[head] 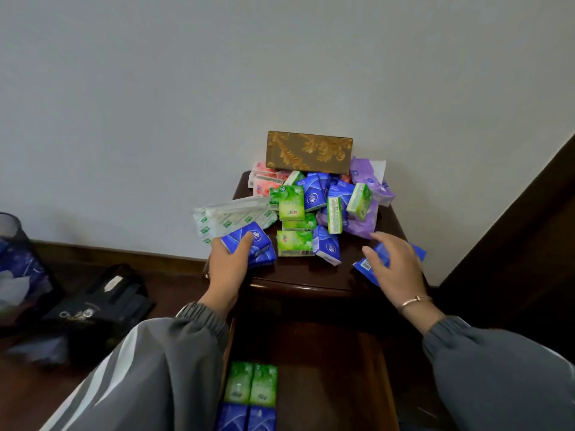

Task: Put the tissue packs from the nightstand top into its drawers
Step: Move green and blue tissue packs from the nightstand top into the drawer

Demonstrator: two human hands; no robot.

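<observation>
Down at the near edge of view the drawer [314, 353] stands pulled open, and along its left side sit two green packs [250, 383] side by side with two blue packs [245, 417] touching them on the near side; the rest of the drawer floor is bare dark wood. Grey sleeves reach up on both sides. Up on the nightstand [311, 275], the left hand [228, 265] is at the front left corner, fingers curled around a blue tissue pack [249, 245], thumb pressed on its top face, with another blue one just under it. Over at the front right corner the right hand [393, 265], a bracelet [415, 301] on its wrist, spreads its fingers wide over a couple of blue packs near the edge [368, 265]; whether it actually grips them is hard to tell from here. Between the hands, near the front edge, a green pack lying flat [294, 242] touches a small blue pack [326, 248]. Beyond that the pile thickens: a jumble of green and blue packs [311, 197] across the middle, a long white-and-green wrapper [233, 217] hanging off the left edge, purple soft packs [368, 194] on the right, pink packs [264, 180] at the back left. At the back edge, against the wall, a gold-patterned tissue box [308, 152] rests on top of the heap. Off to the left on the floor are a black bag [102, 301] and a bin [18, 253].
</observation>
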